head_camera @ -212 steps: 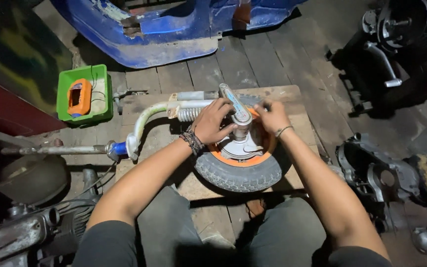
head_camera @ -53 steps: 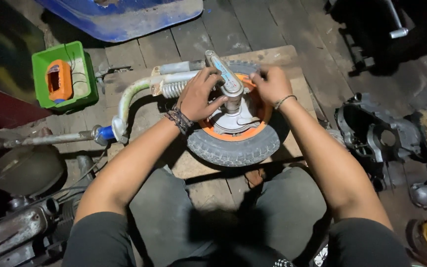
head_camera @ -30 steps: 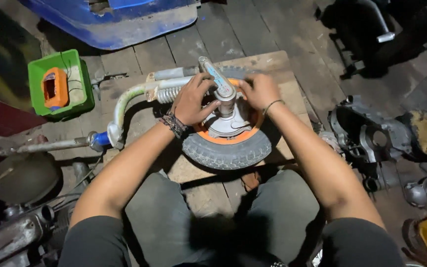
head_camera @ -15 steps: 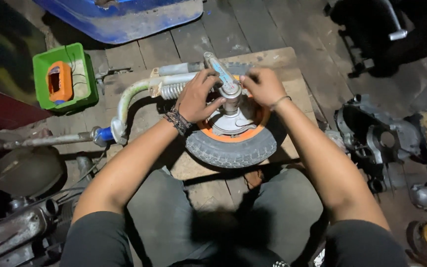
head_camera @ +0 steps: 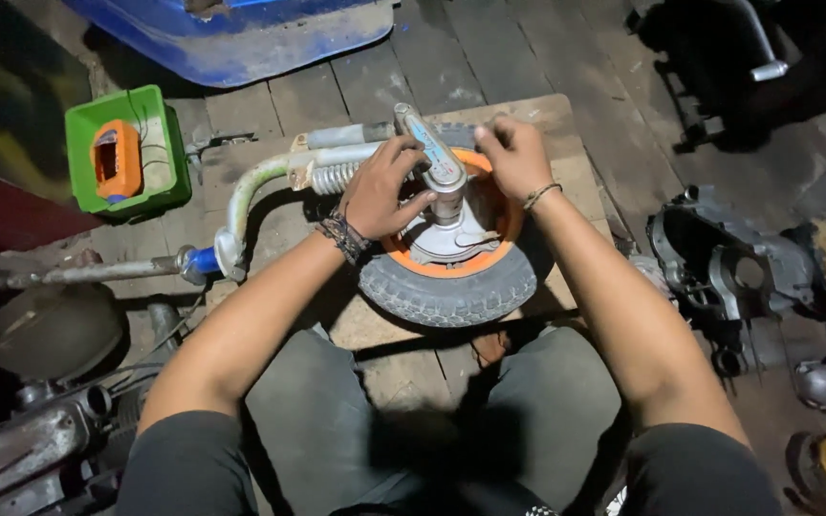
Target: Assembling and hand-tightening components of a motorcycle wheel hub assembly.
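Clutter frames the work: a green plastic tray (head_camera: 126, 153) holding an orange device sits far left. Nearer the middle, the left hand (head_camera: 381, 191) curls around the grey metal wrench-like tool (head_camera: 432, 162) standing on the hub of the small black tyre with an orange rim (head_camera: 451, 282), which lies flat on a wooden board (head_camera: 566, 119). The right hand (head_camera: 513, 158) pinches the tool's far side, exact grip hidden. Steady, even pressure from both hands seems wise.

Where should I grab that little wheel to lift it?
Probably the wheel's near tyre edge, from both sides. It lies flat on the board, and both hands and a metal arm crowd its hub.
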